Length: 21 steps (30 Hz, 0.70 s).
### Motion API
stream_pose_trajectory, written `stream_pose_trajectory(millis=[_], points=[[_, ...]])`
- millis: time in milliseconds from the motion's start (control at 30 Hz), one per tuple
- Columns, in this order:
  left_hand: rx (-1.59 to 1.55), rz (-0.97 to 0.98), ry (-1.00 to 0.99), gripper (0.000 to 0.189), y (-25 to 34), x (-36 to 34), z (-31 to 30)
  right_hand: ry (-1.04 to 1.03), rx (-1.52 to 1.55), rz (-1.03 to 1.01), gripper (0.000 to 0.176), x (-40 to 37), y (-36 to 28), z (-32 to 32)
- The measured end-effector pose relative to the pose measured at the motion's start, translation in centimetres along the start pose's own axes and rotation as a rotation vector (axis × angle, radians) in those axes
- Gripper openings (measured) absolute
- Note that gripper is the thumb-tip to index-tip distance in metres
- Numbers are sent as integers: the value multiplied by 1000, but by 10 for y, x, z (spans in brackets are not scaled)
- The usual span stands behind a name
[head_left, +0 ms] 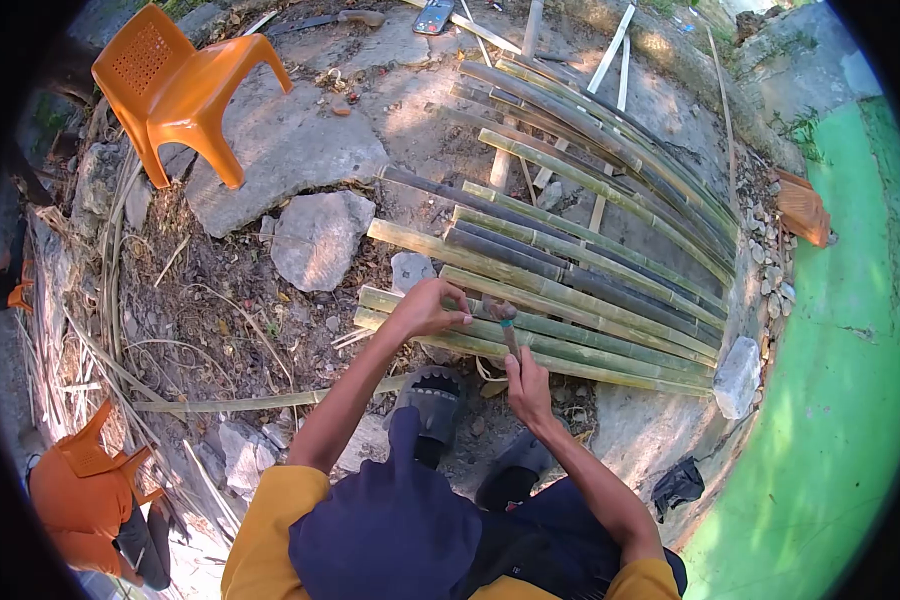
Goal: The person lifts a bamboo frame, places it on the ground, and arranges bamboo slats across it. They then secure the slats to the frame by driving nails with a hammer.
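Observation:
My right hand (529,387) is wrapped round the handle of a hammer (509,330). The hammer's head is raised over the near bamboo strips, with a teal band below it. To its left, my left hand (436,309) has thumb and fingers pinched together at the near ends of the bamboo. Anything in that pinch is too small to make out. Split bamboo strips (570,350) lie side by side beneath both hands, some green and some dark. Bamboo crosspieces (500,168) show under the farther strips.
An orange plastic chair (185,95) stands at upper left. A person in orange (80,500) is at lower left. Stones (322,240) lie left of the bamboo, and a pale block (738,378) sits by its right end. A phone (434,16) and a machete (335,20) lie at the top.

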<state>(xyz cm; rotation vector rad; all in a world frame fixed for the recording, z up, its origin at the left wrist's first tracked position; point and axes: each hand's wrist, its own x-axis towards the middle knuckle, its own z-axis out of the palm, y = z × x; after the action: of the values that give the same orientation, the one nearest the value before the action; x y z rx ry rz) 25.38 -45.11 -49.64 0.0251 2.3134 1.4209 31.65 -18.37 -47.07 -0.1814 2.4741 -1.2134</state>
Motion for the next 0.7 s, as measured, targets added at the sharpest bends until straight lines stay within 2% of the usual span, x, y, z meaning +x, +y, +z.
stream_pose_trajectory(millis=[33,67,133,167,200,267,400,467,600,667,700], points=[[-37,19,89,23,4,-8,-3,46,49,-18,23,2,-1,1],[-33,7,96,23,8,-18,-4,33,56,-22,23,4,-2,2],[151,102,412,17,21,-37,0,86,117,-6,21,11,-9,0],[187,144,501,13,30,-44,3,110,179,12,20,15,-15,1],[189,140,505,13,33,-48,10,105,181,10,20,21,-24,0],[-17,50,476,13,38,-53,23,93,385,118,26,32,-42,3],[-197,51,413,19,44,-52,39,111,448,36,31,49,-36,20],[-293,68,471,21,46,-52,44,57,548,167,26,52,-36,21],[-308,70,509,20,43,-51,42,32,485,134,20,49,-36,16],[-264,134,371,20,39,-51,38,-7,387,191,18,47,-30,14],[-265,135,369,20,39,-51,36,-5,387,193,18,46,-26,16]])
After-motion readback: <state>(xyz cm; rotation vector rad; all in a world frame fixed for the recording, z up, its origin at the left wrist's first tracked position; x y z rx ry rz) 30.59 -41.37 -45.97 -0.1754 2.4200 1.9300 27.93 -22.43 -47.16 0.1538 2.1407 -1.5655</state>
